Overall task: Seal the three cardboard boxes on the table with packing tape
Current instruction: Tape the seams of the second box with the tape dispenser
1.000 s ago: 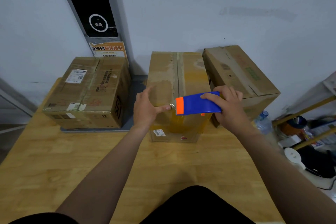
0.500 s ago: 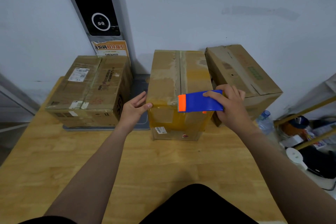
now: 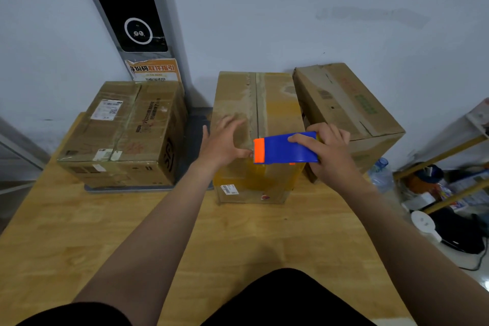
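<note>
Left hand (image 3: 225, 144) has climbed from the side of the middle box (image 3: 277, 103) onto its top, fingers spread open, thumb beside the orange tip. Right hand (image 3: 329, 159) grips the blue tape dispenser (image 3: 283, 149) above the box's near edge.

Dim, soft, slightly blurred; wide-angle edges bend.

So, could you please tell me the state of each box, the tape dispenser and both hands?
Middle brown cardboard box: flaps closed, left hand resting flat on top.
Left brown cardboard box: closed, taped.
Right brown cardboard box: closed.
Blue-and-orange plastic tape dispenser: gripped by right hand.
</note>
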{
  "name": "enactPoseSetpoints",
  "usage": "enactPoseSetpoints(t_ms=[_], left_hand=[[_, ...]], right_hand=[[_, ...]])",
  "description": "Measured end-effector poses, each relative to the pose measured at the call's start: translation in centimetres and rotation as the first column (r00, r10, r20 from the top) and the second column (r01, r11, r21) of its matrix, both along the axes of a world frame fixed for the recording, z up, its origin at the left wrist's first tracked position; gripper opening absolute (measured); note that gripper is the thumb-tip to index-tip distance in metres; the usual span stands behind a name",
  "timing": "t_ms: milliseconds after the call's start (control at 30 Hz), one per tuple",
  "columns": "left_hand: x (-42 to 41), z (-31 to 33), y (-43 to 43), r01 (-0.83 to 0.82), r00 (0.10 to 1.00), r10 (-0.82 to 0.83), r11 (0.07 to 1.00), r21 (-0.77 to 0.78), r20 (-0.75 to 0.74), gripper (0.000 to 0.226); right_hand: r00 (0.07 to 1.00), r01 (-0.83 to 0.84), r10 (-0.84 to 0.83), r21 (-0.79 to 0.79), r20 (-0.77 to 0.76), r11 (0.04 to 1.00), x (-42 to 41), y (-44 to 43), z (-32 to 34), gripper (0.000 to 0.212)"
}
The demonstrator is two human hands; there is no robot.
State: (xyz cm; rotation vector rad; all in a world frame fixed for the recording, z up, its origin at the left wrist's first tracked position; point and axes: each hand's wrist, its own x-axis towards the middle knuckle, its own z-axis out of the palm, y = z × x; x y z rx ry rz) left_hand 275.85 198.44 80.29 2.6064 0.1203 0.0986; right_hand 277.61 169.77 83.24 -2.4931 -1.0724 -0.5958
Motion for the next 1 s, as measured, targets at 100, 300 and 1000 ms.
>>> enactPoseSetpoints(t_ms=[100, 300, 1000], left_hand=[[0.2, -0.4, 0.8, -0.014, 1.0, 0.014, 1.0, -0.006, -0.023, 0.114], [0.1, -0.2, 1.0, -0.069, 0.997, 0.068, 0.997, -0.035, -0.024, 0.116], [1.1, -0.3, 1.8, -0.131, 0.988, 0.115, 0.977, -0.168, -0.102, 0.122]], right_hand=[[0.999, -0.035, 0.035, -0.036, -0.001, 0.999, 0.2, 0.0, 0.2, 0.059], [0.997, -0.071, 0.076, -0.139, 0.031, 0.988, 1.0, -1.3, 0.8, 0.066], [0.997, 0.053, -0.051, -0.041, 0.056, 0.998, 6.9, -9.3, -1.2, 0.059]])
